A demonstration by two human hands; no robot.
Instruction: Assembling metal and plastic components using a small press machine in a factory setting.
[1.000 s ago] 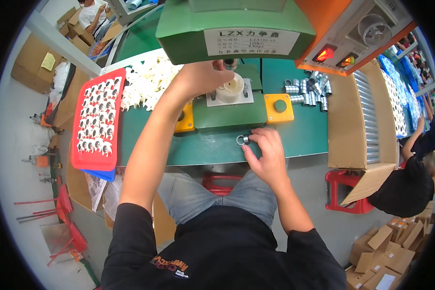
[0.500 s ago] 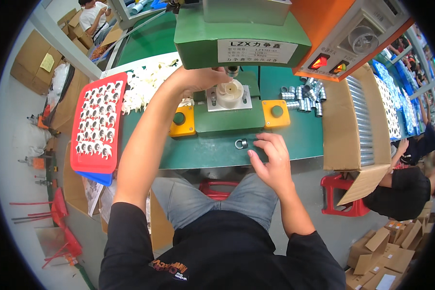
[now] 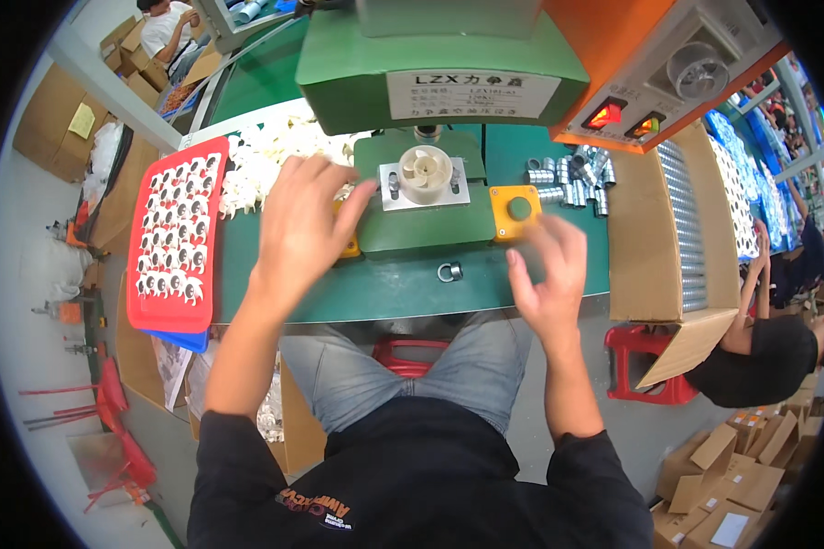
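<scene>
My left hand point(image 3: 304, 220) is empty, its thumb apart from the fingers, just above the left yellow button box point(image 3: 351, 245), most of which it covers. My right hand point(image 3: 551, 272), a little blurred, hovers with bent, parted fingers close to the green button of the right yellow button box point(image 3: 505, 222). Between them, under the green press head point(image 3: 357, 82), a round cream plastic holder point(image 3: 426, 174) with a vaned centre sits on a metal plate point(image 3: 399, 200). Whether a loose part lies in it, I cannot tell. A small metal ring piece point(image 3: 449, 272) lies on the green table in front.
Left stands a red tray point(image 3: 141, 309) with rows of white parts with dark centres. Loose cream plastic parts point(image 3: 247, 169) pile behind my left hand. Metal sleeves point(image 3: 577, 188) lie right of the press, beside a cardboard box point(image 3: 645, 265). An orange control housing point(image 3: 586, 55) overhangs the right.
My left hand has drawn back from the cream holder to the left button box. My right hand has moved from beside the metal ring piece up and right to the right button box.
</scene>
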